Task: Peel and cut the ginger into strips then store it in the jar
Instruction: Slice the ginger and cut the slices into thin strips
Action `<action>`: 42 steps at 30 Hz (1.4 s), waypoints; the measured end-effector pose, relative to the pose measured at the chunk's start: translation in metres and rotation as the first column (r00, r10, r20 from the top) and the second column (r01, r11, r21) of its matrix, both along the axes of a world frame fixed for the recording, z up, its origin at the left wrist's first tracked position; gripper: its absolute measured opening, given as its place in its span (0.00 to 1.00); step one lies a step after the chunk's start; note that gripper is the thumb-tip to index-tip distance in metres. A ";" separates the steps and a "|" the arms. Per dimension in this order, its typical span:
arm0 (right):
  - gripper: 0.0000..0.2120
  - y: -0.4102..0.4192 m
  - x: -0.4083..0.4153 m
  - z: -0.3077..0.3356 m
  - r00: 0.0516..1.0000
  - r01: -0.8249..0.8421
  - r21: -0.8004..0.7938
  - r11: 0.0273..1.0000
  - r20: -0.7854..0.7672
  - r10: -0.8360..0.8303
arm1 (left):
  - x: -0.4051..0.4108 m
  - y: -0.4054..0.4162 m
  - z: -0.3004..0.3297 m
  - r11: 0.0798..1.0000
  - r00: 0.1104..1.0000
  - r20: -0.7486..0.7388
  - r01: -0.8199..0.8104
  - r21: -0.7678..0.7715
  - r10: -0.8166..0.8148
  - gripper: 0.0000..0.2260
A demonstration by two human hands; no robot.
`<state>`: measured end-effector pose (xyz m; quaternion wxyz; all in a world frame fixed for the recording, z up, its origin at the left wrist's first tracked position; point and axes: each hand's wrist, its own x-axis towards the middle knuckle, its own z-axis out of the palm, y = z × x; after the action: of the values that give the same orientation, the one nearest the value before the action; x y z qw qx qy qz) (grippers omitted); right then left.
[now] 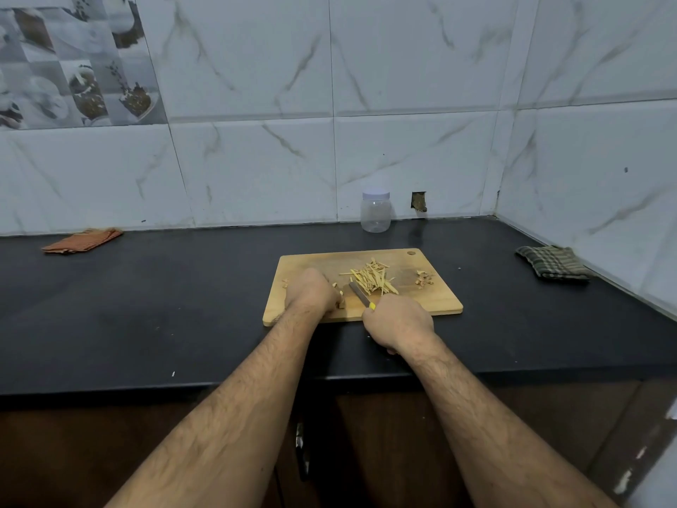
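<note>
A wooden cutting board (pixel 436 302) lies on the black counter. On its middle sits a pile of pale ginger strips (pixel 373 278); brown peel scraps (pixel 424 279) lie near its right end. My left hand (pixel 311 291) curls over a small ginger piece (pixel 341 301) on the board's left part, hiding most of it. My right hand (pixel 399 320) grips a yellow-handled knife (pixel 361 294), the blade pointing up-left between the ginger piece and the strips. A clear plastic jar (pixel 375 212) with a white lid stands by the wall behind the board.
An orange striped cloth (pixel 82 240) lies at the back left of the counter (pixel 146 306). A green checked cloth (pixel 553 261) lies at the right by the side wall. Tiled walls bound the back and right. The counter's front edge runs below my wrists.
</note>
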<state>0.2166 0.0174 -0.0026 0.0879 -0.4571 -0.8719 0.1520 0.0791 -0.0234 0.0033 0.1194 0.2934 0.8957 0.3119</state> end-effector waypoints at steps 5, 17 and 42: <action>0.11 -0.002 0.001 0.000 1.000 0.009 0.026 1.000 -0.002 -0.009 | 0.002 0.004 0.003 0.998 0.999 0.030 0.023 -0.053 -0.022 0.08; 0.13 -0.012 -0.001 0.009 0.998 -0.013 0.016 1.000 0.055 0.012 | -0.015 -0.001 -0.012 0.989 0.992 0.072 0.091 0.119 -0.100 0.07; 0.13 -0.027 -0.010 0.019 0.987 -0.059 0.028 0.998 0.153 0.054 | -0.018 0.006 -0.012 0.990 0.990 -0.019 0.139 -0.008 -0.139 0.08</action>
<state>0.2070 -0.0096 0.0163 0.0241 -0.4409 -0.8911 0.1048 0.0615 -0.0171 -0.0088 0.1332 0.3577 0.8753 0.2970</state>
